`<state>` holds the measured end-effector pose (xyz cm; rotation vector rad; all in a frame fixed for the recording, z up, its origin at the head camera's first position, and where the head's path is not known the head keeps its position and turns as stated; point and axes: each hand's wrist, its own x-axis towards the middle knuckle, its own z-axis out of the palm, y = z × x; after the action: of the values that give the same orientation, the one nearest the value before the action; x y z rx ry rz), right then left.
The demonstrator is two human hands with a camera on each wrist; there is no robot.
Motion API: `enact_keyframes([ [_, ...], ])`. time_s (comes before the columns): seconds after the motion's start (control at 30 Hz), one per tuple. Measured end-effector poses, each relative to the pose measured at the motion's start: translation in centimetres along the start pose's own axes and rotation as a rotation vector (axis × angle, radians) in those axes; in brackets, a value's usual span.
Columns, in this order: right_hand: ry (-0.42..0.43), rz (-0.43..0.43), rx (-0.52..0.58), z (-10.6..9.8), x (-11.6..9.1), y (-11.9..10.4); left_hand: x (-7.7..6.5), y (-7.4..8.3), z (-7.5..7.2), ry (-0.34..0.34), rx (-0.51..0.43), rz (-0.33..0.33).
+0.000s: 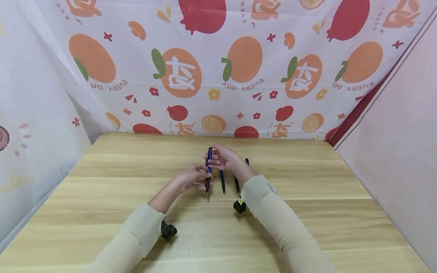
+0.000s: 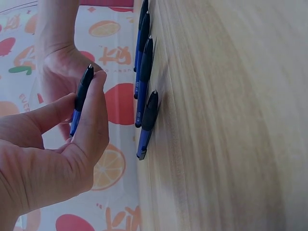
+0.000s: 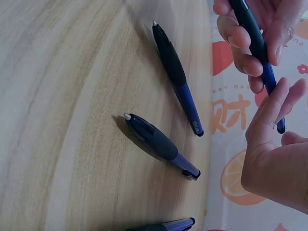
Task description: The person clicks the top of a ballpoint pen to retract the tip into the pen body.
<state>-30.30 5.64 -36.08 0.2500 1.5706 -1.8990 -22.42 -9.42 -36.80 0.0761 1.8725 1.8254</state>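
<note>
In the head view my left hand (image 1: 191,177) holds a blue pen (image 1: 209,167) with a black grip above the table. Its thumb and fingers pinch the pen by the black grip, as the left wrist view shows. My right hand (image 1: 227,157) is at the pen's far end, its fingers extended against the blue barrel (image 3: 269,79). In the right wrist view the thumb looks apart from the pen's end. Several similar pens lie on the table below, among them one pen (image 1: 223,182) between the hands and another pen (image 1: 236,184) partly hidden by the right wrist.
The wooden table (image 1: 102,212) ends at a fruit-printed cloth (image 1: 218,102) hung behind it. White cloth (image 1: 37,113) hangs at the left, and a pale wall (image 1: 396,132) is at the right. Black wrist cameras (image 1: 168,231) hang under both sleeves, close to the tabletop.
</note>
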Motion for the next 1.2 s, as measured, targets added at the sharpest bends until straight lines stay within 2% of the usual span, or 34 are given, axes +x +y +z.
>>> enact_keyframes([
  [0.23, 0.002, -0.016, 0.014, 0.06, -0.14, 0.23, 0.04, -0.22, 0.0, 0.01, -0.011, -0.011],
  [0.73, -0.002, -0.017, 0.01, 0.13, -0.55, 0.24, -0.1, 0.12, 0.15, -0.014, -0.008, 0.007],
  [1.0, -0.004, -0.021, 0.014, 0.15, -0.22, 0.49, 0.01, -0.07, 0.03, -0.002, -0.009, 0.011],
  [1.2, -0.008, -0.018, 0.021, 0.39, -0.14, 0.48, 0.42, -0.6, -0.82, -0.048, -0.054, 0.058],
])
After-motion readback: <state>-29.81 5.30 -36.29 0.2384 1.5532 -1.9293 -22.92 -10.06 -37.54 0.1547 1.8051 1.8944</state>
